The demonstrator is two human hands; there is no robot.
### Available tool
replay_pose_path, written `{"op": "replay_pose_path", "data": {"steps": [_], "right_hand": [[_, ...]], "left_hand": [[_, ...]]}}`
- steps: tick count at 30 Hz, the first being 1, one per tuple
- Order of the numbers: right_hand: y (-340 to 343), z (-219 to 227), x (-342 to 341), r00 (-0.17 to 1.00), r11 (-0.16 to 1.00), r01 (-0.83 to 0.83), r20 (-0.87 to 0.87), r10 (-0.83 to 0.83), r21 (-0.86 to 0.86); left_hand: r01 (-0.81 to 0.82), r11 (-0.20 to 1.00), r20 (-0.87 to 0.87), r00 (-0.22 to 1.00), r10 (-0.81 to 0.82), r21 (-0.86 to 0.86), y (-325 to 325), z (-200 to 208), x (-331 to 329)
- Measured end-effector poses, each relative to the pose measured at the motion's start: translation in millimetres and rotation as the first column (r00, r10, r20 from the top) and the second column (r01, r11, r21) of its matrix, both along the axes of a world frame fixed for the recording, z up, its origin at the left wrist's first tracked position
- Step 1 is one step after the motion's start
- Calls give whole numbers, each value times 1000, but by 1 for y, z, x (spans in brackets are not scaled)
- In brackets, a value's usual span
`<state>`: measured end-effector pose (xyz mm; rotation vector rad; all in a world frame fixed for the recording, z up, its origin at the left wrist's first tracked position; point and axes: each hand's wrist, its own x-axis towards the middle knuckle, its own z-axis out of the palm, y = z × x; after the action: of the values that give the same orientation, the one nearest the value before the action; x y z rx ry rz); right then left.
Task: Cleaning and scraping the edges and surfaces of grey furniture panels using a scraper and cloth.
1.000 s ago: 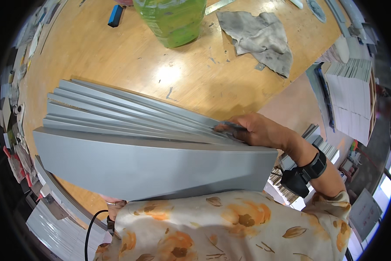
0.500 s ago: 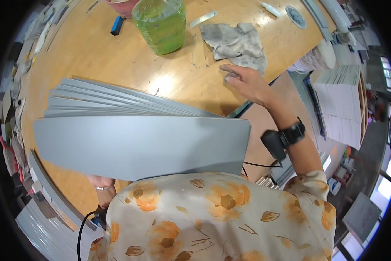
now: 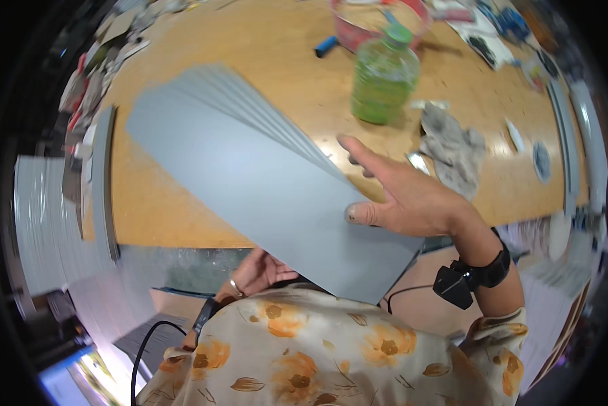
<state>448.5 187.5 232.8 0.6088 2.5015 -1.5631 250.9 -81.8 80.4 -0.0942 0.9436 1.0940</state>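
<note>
A fanned stack of long, smooth grey panels (image 3: 250,176) lies slantwise on the wooden table, its near end jutting over the front edge toward my body. Over the right side of this near end is my right hand (image 3: 412,193), its fingers and thumb spread. The thumb overlaps the top panel; whether it presses on it I cannot tell. My left hand (image 3: 255,272) is at the panels' lower edge, palm turned up and fingers loosely bent. Part of its fingertips disappears beside or below that edge, and I see no grip on the stack.
Beyond the stack stand a green plastic jug (image 3: 385,78) and a red basin (image 3: 422,24). A dirty grey rag (image 3: 451,149) and a white tube (image 3: 515,135) lie at the right. Long grey strips line the left table edge (image 3: 104,183). A cable hangs near my left arm.
The view has turned, and the panel stack now slants from far left to near right. My right hand has come from beside the rag onto the stack's near end, spreading its fingers. More of my left hand shows.
</note>
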Motion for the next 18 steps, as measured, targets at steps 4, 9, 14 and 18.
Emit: {"op": "replay_pose_path", "data": {"steps": [4,9,14,18], "right_hand": [[-9,-42,-1,1000,982,-3,30,9,-187],[-21,-49,-12,999,899,44,14,-42,-435],[-42,-44,-16,994,917,106,66,-87,-385],[-88,-46,-41,989,932,147,21,-148,-332]], "left_hand": [[89,981,152,982,-116,174,1,-22,28],[-47,958,276,960,-35,284,23,-39,73],[-167,968,257,959,115,189,14,-8,72],[-107,940,83,993,85,325,-27,-9,35]]}}
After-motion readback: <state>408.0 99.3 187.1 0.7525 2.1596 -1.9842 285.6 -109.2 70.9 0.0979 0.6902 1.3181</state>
